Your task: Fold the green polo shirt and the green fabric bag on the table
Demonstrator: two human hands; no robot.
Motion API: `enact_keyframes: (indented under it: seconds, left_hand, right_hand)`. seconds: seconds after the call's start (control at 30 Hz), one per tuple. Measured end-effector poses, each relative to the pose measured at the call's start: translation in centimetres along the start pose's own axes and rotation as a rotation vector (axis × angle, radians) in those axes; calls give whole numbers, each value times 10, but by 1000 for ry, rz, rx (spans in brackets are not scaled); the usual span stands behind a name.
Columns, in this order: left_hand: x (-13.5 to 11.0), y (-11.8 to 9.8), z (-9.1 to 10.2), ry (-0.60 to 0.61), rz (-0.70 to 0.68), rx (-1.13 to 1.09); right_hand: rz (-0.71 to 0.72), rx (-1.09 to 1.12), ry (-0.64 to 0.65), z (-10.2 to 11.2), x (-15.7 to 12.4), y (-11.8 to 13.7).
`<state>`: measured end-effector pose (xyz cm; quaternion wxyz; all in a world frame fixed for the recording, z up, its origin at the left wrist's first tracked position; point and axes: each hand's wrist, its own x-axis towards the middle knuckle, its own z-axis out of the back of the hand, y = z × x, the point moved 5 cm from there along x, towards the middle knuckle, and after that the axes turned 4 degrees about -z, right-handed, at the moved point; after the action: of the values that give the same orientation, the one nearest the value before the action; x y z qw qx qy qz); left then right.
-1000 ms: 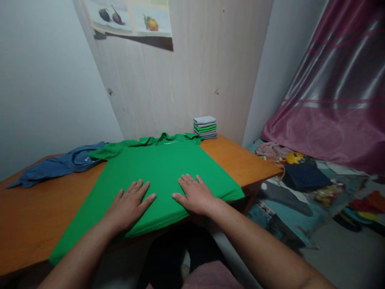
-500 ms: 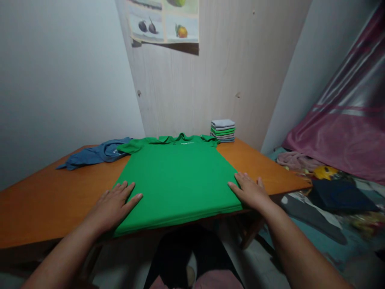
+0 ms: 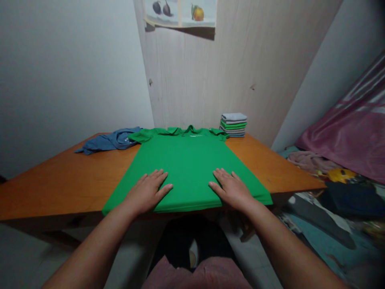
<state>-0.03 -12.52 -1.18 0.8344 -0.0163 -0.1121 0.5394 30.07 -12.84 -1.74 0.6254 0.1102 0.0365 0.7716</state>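
Green shirt [image 3: 189,164], one, spread flat on the tabletop [image 3: 75,184], hem at the near edge, collar toward the far edge. On my remote feed I log the left hand [image 3: 147,190] and the right hand [image 3: 233,188]: both palm-down on the shirt near its hem, fingers extended, thumbs apart, nothing grasped. Blue garment [image 3: 110,141], one, crumpled, toward the far left corner. Folded-cloth stack [image 3: 234,125], one, near the far right corner.

Home room, seemingly: pink curtain [image 3: 345,138], fruit pictures [image 3: 186,14], wooden table [image 3: 69,176].
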Motion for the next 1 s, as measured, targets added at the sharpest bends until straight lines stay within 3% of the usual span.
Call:
enact_keyframes:
  seconds: [0.07,0.17,0.27,0.37,0.53,0.73,0.87,1.0]
  left_hand:
    - [-8,2,5,-31,-15,23]
    - [-21,-14,11,-128,-127,32]
    - [-34,-44,7,-210,-319,38]
    - [-46,-65,-8,-247,-469,112]
    - [-51,-67,-26,-359,-453,255]
    - [-55,-67,-19,-478,-529,207]
    - [-61,-73,-5,-459,-545,161]
    - [-51,-71,9,-332,-397,52]
  right_hand:
    - [-14,-4,-45,3,-6,-13]
    - [7,44,-145,11,-18,-17]
    - [170,114,-179,14,-34,0]
    - [366,87,-91,5,-50,22]
    - [385,-46,-106,-13,-56,30]
    - [400,-52,-156,-16,-53,27]
    - [432,32,-177,-7,-54,21]
    - [387,158,-167,5,-48,16]
